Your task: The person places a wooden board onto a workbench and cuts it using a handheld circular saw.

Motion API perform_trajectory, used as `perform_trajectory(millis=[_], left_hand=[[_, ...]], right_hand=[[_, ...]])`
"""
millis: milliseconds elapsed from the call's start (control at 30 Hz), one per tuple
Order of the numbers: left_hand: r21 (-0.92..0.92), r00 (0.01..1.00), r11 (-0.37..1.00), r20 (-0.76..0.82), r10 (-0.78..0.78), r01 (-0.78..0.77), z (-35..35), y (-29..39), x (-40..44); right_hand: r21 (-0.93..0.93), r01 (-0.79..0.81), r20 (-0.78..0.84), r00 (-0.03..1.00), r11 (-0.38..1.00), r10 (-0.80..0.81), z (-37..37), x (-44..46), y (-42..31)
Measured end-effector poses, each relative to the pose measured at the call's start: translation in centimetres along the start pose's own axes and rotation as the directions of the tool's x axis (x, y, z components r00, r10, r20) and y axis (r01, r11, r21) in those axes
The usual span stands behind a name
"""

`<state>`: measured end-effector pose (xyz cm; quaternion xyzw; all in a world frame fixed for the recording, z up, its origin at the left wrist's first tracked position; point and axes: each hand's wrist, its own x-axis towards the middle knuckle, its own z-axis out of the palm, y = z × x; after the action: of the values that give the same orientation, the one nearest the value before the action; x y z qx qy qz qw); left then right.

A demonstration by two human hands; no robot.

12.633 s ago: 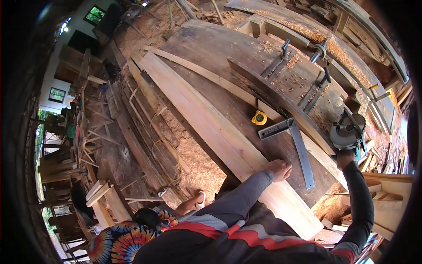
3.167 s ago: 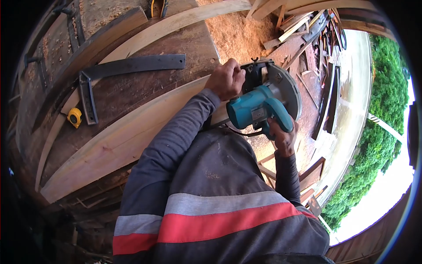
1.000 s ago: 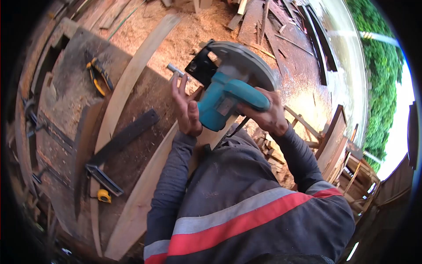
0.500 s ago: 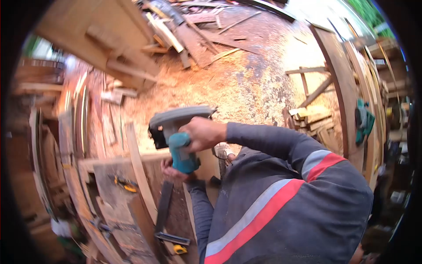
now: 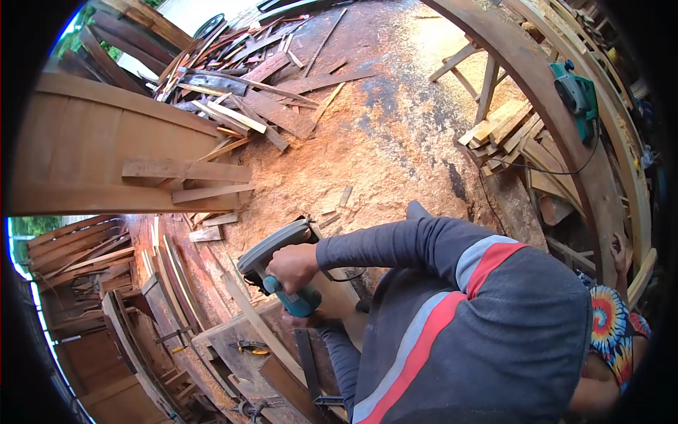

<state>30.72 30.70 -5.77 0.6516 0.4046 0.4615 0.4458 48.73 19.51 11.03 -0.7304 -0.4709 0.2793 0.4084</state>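
Observation:
A teal circular saw (image 5: 299,302) with a grey guard is held in front of me, above the wooden bench at lower left. My right hand (image 5: 292,266) is closed around its upper handle. Under the teal motor housing, my left hand (image 5: 302,319) grips the saw from below, and most of its fingers are hidden. Beneath and beside the saw, a long pale wood strip (image 5: 263,326) lies across the bench. A dark straight bar (image 5: 307,360) rests near my left forearm. Yellow-and-black pliers (image 5: 252,347) sit on the bench top.
Sawdust (image 5: 318,177) covers the ground ahead. Scrap boards (image 5: 240,106) are heaped at the back, beside a large wooden panel (image 5: 113,152). On a thick plank at right sits a teal electric planer (image 5: 578,102) with its cord. Another person's tie-dye garment (image 5: 609,318) shows at far right.
The view has shifted and sharpened, bringing the other person in at right. Both hands still hold the saw, which now appears tilted and slightly lower in the picture.

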Motion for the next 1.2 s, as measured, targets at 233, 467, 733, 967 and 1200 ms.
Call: perform_trajectory(millis=[233, 467, 733, 967, 1200], left_hand=[[0.013, 1.000, 1.000, 0.020, 0.004, -0.004, -0.9, 0.3, -0.2], [0.018, 0.999, 1.000, 0.047, -0.015, 0.014, -1.2, 0.4, -0.1], [0.043, 0.998, 0.999, 0.052, -0.035, 0.033, -1.0, 0.3, -0.3], [0.041, 0.996, 0.998, 0.075, -0.048, 0.045, -1.0, 0.5, -0.5], [0.038, 0.996, 0.998, 0.063, -0.058, 0.055, -0.7, 1.4, -0.7]], right_hand=[[-0.020, 0.028, 0.017, 0.999, 0.999, -0.028, 0.3, 0.4, 0.4], [-0.017, 0.067, 0.028, 0.997, 0.998, -0.067, 0.5, 1.0, 0.7], [0.050, 0.075, 0.154, 0.985, 0.996, -0.081, -0.1, 1.7, 0.7], [0.245, -0.083, 0.388, 0.921, 0.966, -0.019, 0.2, 3.1, 2.0], [0.257, -0.022, 0.358, 0.931, 0.966, -0.074, -1.2, 2.4, 0.6]])
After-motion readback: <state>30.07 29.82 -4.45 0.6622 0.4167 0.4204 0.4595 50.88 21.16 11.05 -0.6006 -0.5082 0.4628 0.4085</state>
